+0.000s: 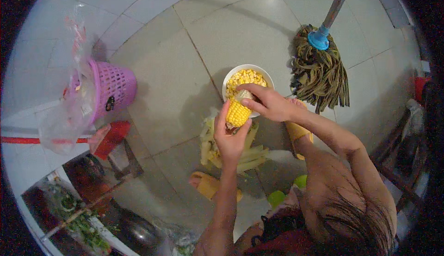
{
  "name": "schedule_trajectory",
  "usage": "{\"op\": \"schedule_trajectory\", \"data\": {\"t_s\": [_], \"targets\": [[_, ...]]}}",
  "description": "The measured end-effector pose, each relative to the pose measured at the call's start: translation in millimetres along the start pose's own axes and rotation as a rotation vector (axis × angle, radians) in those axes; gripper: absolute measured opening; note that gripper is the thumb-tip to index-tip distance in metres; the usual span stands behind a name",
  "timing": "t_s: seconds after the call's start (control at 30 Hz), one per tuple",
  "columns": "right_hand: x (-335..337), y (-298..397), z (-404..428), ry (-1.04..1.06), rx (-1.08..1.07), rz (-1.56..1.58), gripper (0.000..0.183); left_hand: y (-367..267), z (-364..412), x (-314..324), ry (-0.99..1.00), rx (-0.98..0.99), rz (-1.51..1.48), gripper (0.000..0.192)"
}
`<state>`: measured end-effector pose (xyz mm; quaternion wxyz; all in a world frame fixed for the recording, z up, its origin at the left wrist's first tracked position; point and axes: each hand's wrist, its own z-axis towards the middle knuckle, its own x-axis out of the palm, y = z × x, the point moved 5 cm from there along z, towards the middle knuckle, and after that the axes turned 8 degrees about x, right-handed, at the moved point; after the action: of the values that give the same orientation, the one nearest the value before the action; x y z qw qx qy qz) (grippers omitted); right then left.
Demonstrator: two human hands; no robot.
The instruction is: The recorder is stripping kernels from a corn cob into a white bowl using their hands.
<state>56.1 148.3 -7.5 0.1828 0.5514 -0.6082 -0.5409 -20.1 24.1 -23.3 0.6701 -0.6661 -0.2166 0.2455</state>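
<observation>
My left hand point(231, 136) grips the lower end of a yellow ear of corn point(238, 113), thumb and fingers on opposite sides. Across the upper end lies my right hand point(266, 101), its thumb and fingers around a pale, bare part of the cob. Just beneath the ear stands a white bowl point(270, 75) holding loose corn kernels point(247, 77); the hands hide its lower part. On the tiles under my left hand is a pile of pale green corn husks point(251, 157).
A string mop point(319, 72) rests on the tiled floor at upper right. At left are a tipped pink plastic basket point(116, 86) with clear plastic bags and a red bag point(112, 138). A rack with green vegetables point(83, 228) stands at lower left. My feet wear yellow slippers point(208, 185).
</observation>
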Motion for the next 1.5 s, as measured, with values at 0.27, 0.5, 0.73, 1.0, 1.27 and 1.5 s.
{"op": "schedule_trajectory", "data": {"t_s": [0.27, 0.5, 0.73, 1.0, 1.27, 1.5], "targets": [[7.7, -25.9, 6.6, 0.018, -0.039, 0.162, 0.039, 9.0, 0.6, 3.5, -0.041, -0.117, -0.134, 0.064], [12.5, -27.1, 17.6, 0.183, 0.160, 0.190, 0.040, 27.4, 2.5, 2.3, -0.107, -0.109, 0.001, 0.061], [11.0, -38.0, 26.7, 0.070, -0.034, 0.230, 0.040, 16.9, 10.0, 10.7, -0.130, -0.113, -0.113, 0.055], [1.9, -26.4, 26.1, 0.042, -0.130, -0.024, 0.034, 13.8, 11.5, 9.4, -0.073, -0.082, -0.064, 0.054], [1.1, -30.8, 29.6, 0.148, 0.065, 0.275, 0.041, 20.0, 13.8, -2.0, -0.112, -0.012, 0.097, 0.060], [4.4, -27.8, 32.4, 0.125, 0.031, 0.167, 0.045, 7.5, 14.3, 1.1, -0.082, 0.003, 0.353, 0.064]]}}
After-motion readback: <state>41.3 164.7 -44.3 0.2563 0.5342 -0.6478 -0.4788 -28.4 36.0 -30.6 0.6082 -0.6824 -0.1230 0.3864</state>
